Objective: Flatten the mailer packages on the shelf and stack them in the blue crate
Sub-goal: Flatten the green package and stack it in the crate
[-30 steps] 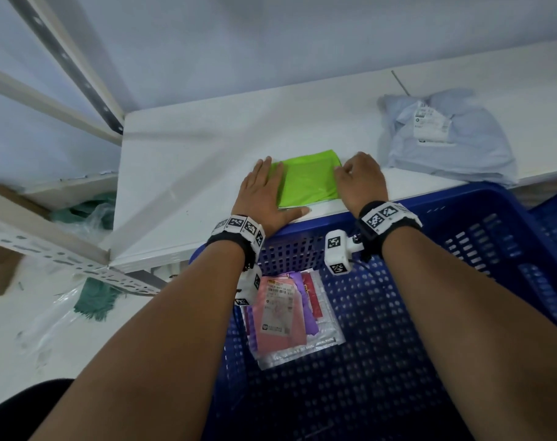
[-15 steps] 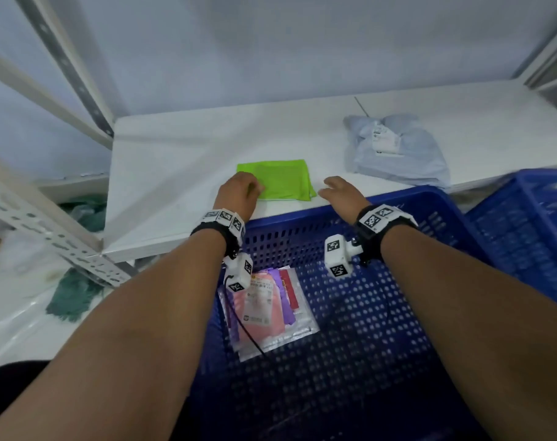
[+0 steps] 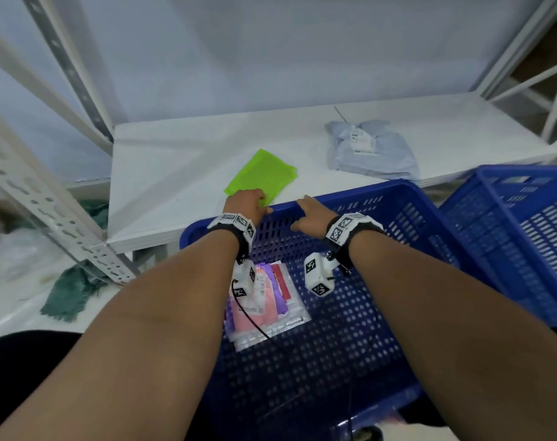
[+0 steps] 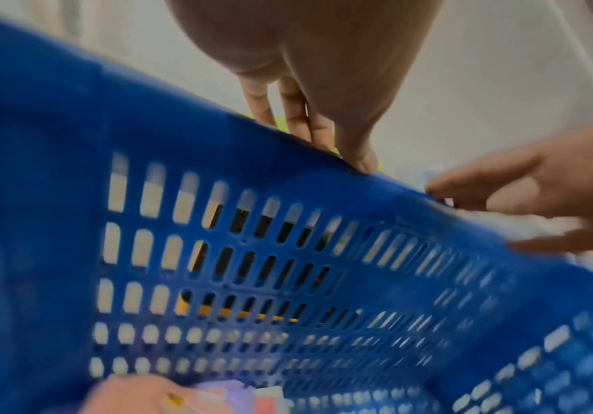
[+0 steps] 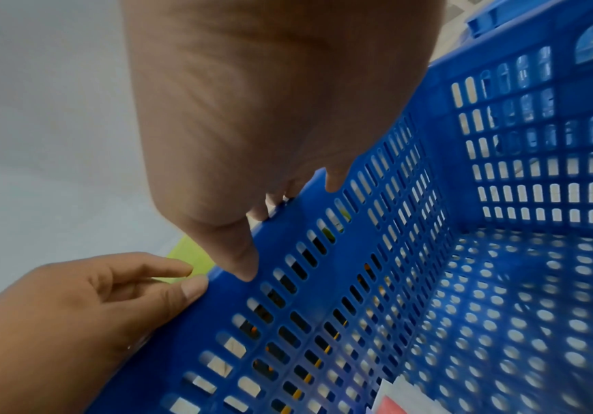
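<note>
Head view: our left hand (image 3: 244, 202) pinches the thin, limp green mailer (image 3: 260, 176) by its near edge on the shelf (image 3: 162, 173), our right hand (image 3: 312, 214) loose-fingered and empty over the blue crate (image 3: 407, 205).

Bare forearms, no sleeves. Each wrist carries a black strap (image 3: 239, 238) faced with white plates bearing black square-code markers; a white camera block (image 3: 318, 275) hangs beneath, thin black cable (image 3: 248, 316) trailing.
</note>
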